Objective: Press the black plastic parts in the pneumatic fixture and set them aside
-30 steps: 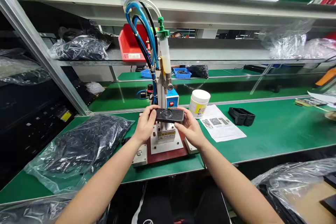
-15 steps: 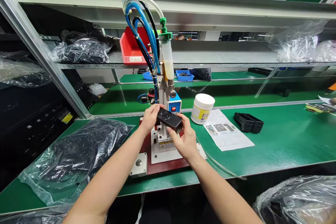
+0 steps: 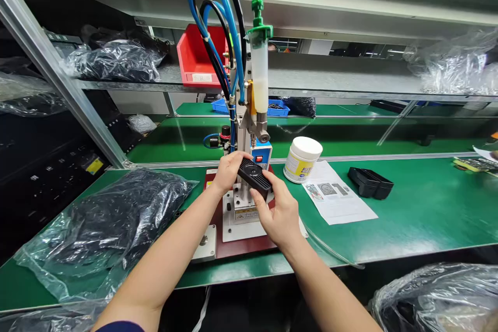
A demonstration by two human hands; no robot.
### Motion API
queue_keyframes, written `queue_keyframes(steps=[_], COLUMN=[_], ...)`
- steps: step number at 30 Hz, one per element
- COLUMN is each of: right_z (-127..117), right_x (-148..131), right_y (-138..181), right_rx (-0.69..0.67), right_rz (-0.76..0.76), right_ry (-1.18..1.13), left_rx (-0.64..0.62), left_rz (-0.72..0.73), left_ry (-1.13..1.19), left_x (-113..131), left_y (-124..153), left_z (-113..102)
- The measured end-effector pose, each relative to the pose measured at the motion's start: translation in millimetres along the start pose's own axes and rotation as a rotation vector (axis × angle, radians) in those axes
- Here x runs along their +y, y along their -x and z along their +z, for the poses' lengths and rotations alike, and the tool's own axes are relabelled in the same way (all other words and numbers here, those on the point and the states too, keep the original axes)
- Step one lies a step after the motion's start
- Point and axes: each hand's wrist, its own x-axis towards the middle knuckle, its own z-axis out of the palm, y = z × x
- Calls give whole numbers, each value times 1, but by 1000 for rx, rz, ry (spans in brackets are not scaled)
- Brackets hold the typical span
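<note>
Between my hands is a black ribbed plastic housing with a round recess in its top. My left hand grips its far left end, and my right hand grips the near right end, thumb on the near side. The part is tilted, just under the nozzle area of a bench dispensing machine. Above it stands a syringe with a green cap, partly filled with a yellowish fluid. Whether the part touches the metal fixture beneath is hidden.
A white tub and a printed sheet lie right of the machine, with black plastic housings beyond. Left is a clear bag of dark parts. A red bin sits on the shelf behind. A clear tube crosses the bench front.
The view has dipped and come nearer the machine. Both hands still hold the black housing, which is turned a little more steeply down to the right.
</note>
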Motion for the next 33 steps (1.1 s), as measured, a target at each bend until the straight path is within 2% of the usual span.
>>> queue_keyframes(steps=[4,7,11,16,21,28,33], right_z=[1,-1,-6,-6,-1,2,1], right_x=[-2,0,6,10,17,37,44], right_y=[-6,-9,-15,-19,-17,-12,-7], right_rx=[-36,-107,-172,-170,-160,-265,-312], right_rz=[-18,-78,-75,-37,-42,92,133], right_ry=[33,22,-92,-166,-278,-516,-620], left_rx=[36,109,210,196,210,231,213], left_rz=[-13,13,5,-25,11,74,109], left_ry=[58,70,-34,-133,-199,-369,-409], left_x=[-8,-10,-8,-2,2,11,8], left_y=[0,4,7,9,16,21,26], left_z=[-4,-3,-2,-3,-3,-2,2])
